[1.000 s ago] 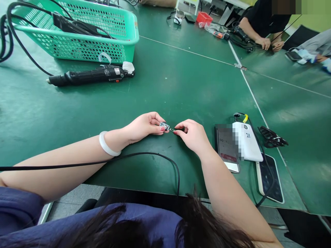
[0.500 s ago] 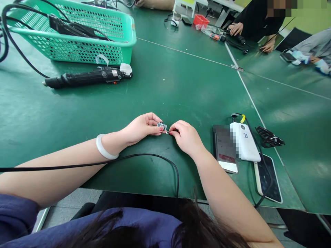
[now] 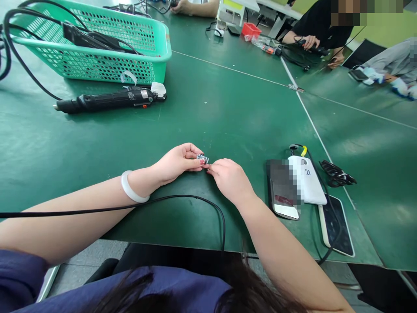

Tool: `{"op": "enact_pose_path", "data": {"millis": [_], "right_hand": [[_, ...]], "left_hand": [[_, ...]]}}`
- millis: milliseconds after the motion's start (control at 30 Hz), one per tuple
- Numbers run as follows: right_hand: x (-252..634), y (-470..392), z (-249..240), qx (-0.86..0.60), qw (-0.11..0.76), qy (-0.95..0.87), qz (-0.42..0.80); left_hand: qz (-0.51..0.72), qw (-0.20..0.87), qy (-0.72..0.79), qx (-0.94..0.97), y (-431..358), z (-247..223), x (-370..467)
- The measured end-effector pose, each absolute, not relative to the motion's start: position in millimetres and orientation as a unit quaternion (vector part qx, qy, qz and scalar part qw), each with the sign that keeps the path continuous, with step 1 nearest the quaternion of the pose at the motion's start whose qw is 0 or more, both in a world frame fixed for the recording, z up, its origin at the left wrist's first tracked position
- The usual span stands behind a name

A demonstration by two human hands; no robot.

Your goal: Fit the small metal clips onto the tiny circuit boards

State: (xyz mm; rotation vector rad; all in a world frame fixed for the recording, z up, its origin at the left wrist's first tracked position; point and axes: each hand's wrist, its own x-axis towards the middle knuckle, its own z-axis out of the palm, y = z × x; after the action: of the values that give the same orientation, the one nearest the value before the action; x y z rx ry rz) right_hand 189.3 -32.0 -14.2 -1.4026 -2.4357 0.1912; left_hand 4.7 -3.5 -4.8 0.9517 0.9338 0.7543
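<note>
Between its thumb and fingers, my left hand pinches a small circuit board with a silvery, patterned face. My right hand is closed right beside it, its fingertips meeting the board's near right side. Whatever those right fingers hold is hidden behind them. Both hands are just above the green table, near its front edge. A black cable runs across in front of my wrists.
At the upper left, a black electric screwdriver lies before a green basket with cables. Phones, a white power bank and a bundled cord lie right. Across the table a person's hand holds a dark tool.
My right hand has moved slightly left against the board, and the small pale piece at its fingertips is now hidden. My left hand has barely moved. The person opposite has lifted a dark tool.
</note>
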Motion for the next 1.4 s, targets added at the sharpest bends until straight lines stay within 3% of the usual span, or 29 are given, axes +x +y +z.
{"op": "enact_pose_path", "data": {"millis": [167, 533, 800, 1400], "right_hand": [[198, -23, -18, -0.527, 0.222, -0.809, 0.135], [199, -20, -17, -0.528, 0.202, -0.817, 0.115], [189, -32, 1, -0.533, 0.362, -0.762, 0.065], [182, -38, 1, -0.534, 0.341, -0.765, 0.114]], "left_hand": [[0.342, 0.724, 0.423, 0.425, -4, -5, 4], [0.339, 0.708, 0.430, 0.446, -4, -6, 5], [0.324, 0.679, 0.439, 0.491, -7, -4, 6], [0.325, 0.674, 0.442, 0.495, -7, -3, 6]]}}
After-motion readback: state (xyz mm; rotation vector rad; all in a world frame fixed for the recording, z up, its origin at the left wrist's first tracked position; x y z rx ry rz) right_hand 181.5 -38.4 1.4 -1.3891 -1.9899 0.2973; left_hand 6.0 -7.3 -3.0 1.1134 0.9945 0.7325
